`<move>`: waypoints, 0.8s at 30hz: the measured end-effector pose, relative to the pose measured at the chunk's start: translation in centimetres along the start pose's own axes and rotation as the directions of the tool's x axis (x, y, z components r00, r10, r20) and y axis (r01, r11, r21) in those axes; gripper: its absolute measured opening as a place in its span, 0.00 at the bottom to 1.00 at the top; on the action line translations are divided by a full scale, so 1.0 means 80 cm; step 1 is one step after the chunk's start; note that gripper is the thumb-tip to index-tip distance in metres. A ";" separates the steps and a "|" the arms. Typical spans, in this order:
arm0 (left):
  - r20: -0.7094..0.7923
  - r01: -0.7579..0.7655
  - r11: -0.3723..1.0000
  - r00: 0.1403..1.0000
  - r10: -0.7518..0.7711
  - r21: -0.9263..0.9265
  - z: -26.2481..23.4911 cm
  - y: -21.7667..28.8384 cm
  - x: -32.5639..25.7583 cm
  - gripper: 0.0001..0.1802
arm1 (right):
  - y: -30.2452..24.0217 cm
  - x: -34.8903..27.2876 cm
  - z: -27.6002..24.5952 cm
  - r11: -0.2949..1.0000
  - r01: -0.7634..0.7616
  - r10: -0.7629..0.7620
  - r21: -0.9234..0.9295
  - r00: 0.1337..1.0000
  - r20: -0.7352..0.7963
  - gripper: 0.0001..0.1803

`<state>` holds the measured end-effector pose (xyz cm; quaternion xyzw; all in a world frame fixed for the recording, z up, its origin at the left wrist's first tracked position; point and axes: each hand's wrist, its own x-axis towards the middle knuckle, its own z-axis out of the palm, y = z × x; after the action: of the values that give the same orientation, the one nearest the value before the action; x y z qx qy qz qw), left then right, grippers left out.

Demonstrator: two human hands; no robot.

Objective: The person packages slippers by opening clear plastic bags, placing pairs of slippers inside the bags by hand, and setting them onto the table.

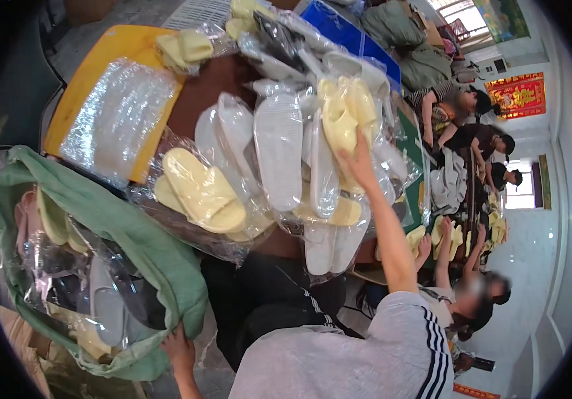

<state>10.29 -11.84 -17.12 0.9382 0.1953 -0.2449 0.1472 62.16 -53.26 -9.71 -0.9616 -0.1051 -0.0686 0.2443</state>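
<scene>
Right grip (359,161)'s clutching yellow slippers (347,110) at one o'clock over the bench (218,83), while left grip (178,350)'s pinching the green sack (183,286) at seven, probably steadying its gaping mouth.

Brown table (214,83) under bagged yellow slippers (203,193) and grey slippers (278,153)

A head-worn fisheye looks down, at near range, from above the fingers (361,138) of the right hand (359,163), the tilted room (525,259) beyond.
</scene>
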 end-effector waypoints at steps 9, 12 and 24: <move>-0.284 -0.024 0.964 0.953 0.102 0.265 0.054 -0.004 -0.012 0.38 | 0.125 -0.310 -0.048 0.957 -0.084 0.178 0.279 0.926 -0.332 0.26; -0.425 0.057 0.968 0.904 0.054 0.243 0.050 0.047 -0.048 0.36 | 0.199 -0.416 -0.017 0.833 -0.390 0.480 0.393 0.863 -0.160 0.32; -0.435 -0.373 0.913 0.858 0.273 -0.163 0.089 0.150 -0.091 0.17 | 0.219 -0.434 0.021 0.327 -0.404 0.383 0.854 0.883 0.271 0.25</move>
<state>6.85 -27.16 -17.13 0.9625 0.0884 0.0079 0.2562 32.83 -73.35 -25.55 -0.6806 0.1081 0.0681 0.7214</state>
